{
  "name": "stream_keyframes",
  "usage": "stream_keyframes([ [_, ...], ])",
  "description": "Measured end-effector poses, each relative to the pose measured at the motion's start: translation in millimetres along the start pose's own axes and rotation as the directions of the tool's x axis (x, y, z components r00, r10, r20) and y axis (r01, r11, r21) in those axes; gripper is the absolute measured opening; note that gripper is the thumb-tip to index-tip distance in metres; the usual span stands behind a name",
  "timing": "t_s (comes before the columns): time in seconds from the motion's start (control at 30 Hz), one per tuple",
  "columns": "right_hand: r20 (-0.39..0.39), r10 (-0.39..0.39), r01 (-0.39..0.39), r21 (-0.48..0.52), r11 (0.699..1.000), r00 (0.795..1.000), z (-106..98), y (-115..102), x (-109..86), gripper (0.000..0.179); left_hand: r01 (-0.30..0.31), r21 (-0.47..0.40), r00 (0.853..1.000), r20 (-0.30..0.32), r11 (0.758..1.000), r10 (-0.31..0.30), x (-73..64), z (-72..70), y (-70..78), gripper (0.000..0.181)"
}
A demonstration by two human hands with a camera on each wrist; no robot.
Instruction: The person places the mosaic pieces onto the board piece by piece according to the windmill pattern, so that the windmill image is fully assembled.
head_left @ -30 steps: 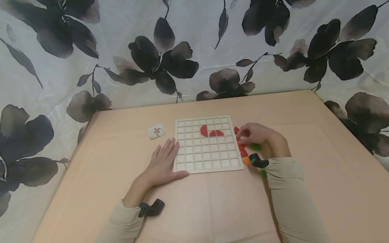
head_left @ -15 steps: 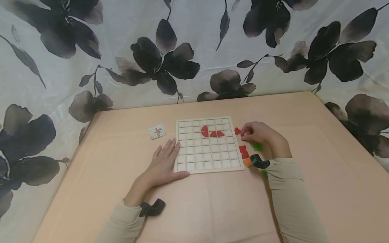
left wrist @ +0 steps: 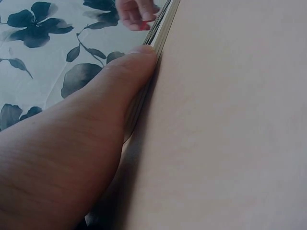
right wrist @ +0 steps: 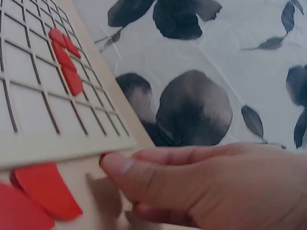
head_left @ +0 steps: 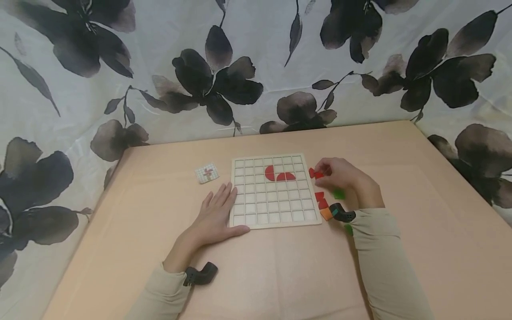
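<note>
A pale gridded board (head_left: 262, 207) lies on the table, with several red curved pieces (head_left: 270, 174) in its upper cells. My left hand (head_left: 216, 212) rests along the board's left edge, fingers straight and spread, its thumb at the near corner. Just off the board's right side, my right hand (head_left: 343, 174) pinches a small red piece (head_left: 319, 175) between thumb and fingers; the fingertips mostly cover it in the right wrist view. Another red piece (head_left: 311, 172) lies beside it. Nearer me, two more red pieces (head_left: 319, 196) lie along the board's edge.
An orange piece (head_left: 326, 214) is near the board's lower right corner. Green pieces (head_left: 339, 194) lie under and beside the right wrist. Left of the board is a small card (head_left: 206, 173) with a grid and a red pattern. Floral cloth (head_left: 240, 66) hangs behind the table (head_left: 168, 164).
My right hand has shifted slightly right and away from me, uncovering red pieces by the board's edge. The red piece at its fingertips now shows more. My left hand stays put.
</note>
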State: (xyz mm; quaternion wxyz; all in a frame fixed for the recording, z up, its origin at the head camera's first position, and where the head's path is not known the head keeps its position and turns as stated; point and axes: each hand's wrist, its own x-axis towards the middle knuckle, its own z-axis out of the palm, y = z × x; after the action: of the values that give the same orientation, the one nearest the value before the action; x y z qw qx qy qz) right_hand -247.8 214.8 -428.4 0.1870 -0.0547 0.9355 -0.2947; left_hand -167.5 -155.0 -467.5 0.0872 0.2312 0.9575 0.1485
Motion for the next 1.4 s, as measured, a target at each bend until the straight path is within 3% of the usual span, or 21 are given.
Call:
stream_keyframes([
  [0.1,-0.048,-0.036,0.038,0.035,0.999,0.998,4.4,-14.4,1.1,0.031,-0.002,0.004,1.000,0.000,1.000,0.002,-0.3,-0.6,0.4,0.112],
  [0.2,-0.079,-0.134,0.136,0.017,0.991,0.988,15.3,-35.8,5.9,0.030,-0.003,0.005,1.000,-0.003,1.000,0.003,-0.5,-0.9,0.6,0.112],
  [0.33,-0.104,-0.312,0.304,-0.088,0.949,0.944,39.9,-63.6,13.3,0.027,-0.001,0.008,1.000,-0.002,1.000,0.001,-1.2,0.0,0.0,0.112],
  [0.47,-0.122,-0.402,0.384,-0.148,0.912,0.908,65.9,-82.6,16.2,0.030,-0.016,-0.001,1.000,-0.014,1.000,0.016,-2.0,0.9,-0.1,0.111],
  [0.63,-0.141,-0.436,0.416,-0.148,0.897,0.889,85.0,-93.8,16.9,0.038,-0.018,0.005,1.000,-0.014,1.000,0.018,-1.6,1.2,0.3,0.111],
  [0.83,-0.140,-0.459,0.439,-0.153,0.886,0.877,89.3,-93.2,18.5,0.039,-0.012,0.014,1.000,-0.005,1.000,0.012,0.2,1.3,0.1,0.111],
  [1.4,-0.094,-0.441,0.428,-0.133,0.894,0.893,89.2,-94.8,19.8,0.040,-0.013,0.020,1.000,-0.007,1.000,0.013,-0.4,-0.7,0.5,0.111],
])
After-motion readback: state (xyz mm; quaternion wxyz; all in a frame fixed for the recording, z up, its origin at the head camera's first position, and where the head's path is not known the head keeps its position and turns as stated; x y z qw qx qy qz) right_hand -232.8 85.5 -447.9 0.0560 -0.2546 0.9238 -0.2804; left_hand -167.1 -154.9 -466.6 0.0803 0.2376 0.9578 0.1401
